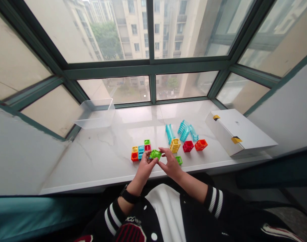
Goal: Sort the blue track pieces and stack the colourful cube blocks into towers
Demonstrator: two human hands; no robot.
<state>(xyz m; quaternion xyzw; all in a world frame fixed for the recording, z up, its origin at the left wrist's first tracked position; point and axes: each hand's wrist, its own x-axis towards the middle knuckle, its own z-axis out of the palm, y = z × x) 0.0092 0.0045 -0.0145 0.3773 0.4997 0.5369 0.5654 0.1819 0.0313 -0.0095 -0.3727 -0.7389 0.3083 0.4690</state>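
Observation:
Between my two hands is a green block with an open frame shape, held just above the front of the sill. My left hand grips its left side, fingers partly hidden behind it. The fingers and thumb of my right hand close on its right side. Left of the hands stands a cluster of joined cube blocks in orange, yellow, blue, red and green. Another green block lies beside my right hand, partly covered by it. Just behind are a yellow block, a red block and an orange-red block.
Light-blue clear track pieces lie behind the loose blocks. A clear plastic bin stands at the back left of the white sill. At the right is a white box with yellow-and-black tabs. Windows enclose the far side.

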